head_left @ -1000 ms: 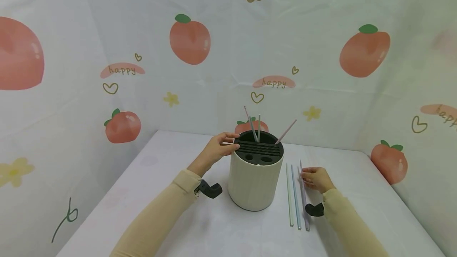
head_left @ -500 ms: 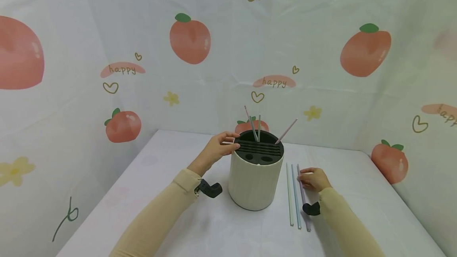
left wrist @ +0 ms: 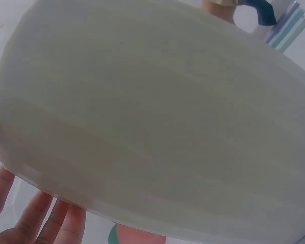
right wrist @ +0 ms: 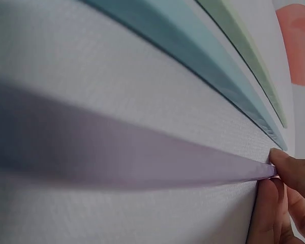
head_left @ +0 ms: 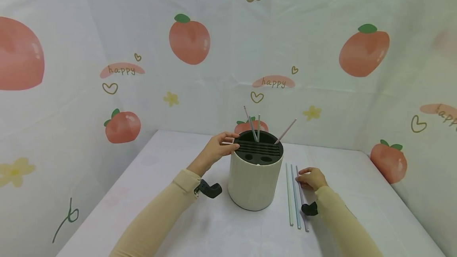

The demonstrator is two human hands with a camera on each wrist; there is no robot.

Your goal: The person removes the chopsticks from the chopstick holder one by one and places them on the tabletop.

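On the white table [head_left: 214, 233] stands the cream holder [head_left: 253, 185], probably heavy enough to stay put yet best steadied by its rim, where the left hand [head_left: 215, 146] rests with fingers loosely spread. To its right, the right hand [head_left: 313, 179] pinches the far end of the purple stick [right wrist: 142, 160] between thumb and fingertips; it looks light, stiff and smooth, so a gentle grip near that end should lift it, though its slim body might twist or slip.

The purple stick [right wrist: 142, 160] runs blurred off the right wrist view's left edge
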